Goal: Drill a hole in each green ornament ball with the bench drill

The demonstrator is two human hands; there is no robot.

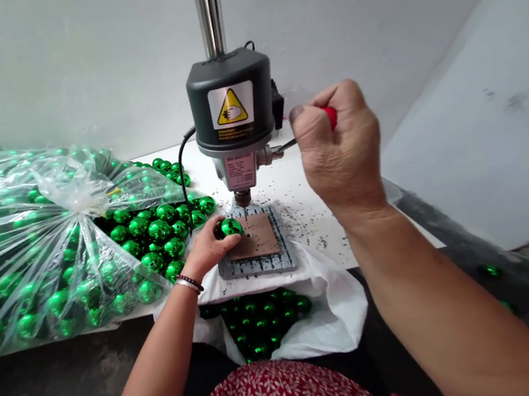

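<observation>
My left hand (210,247) is closed around a shiny green ball (231,226) at the left side of a brown board (264,238). That board lies on the slotted metal base (288,260) of a small drill press (232,102). Just right of the ball, the thin drill bit (246,214) points down over a hole in the board; the ball sits beside it, not under it. My right hand (339,145) is raised at the machine's right, wrapped around the red knob (331,117) of its lever. Most of the knob is hidden by my fingers.
A big clear plastic bag (78,209) of green balls covers the table's left side, with loose balls (158,230) at its opening. A white sack (336,307) holding more balls hangs at the front edge. Dark shavings litter the white table (325,242). A black cable (182,171) runs down the machine's left.
</observation>
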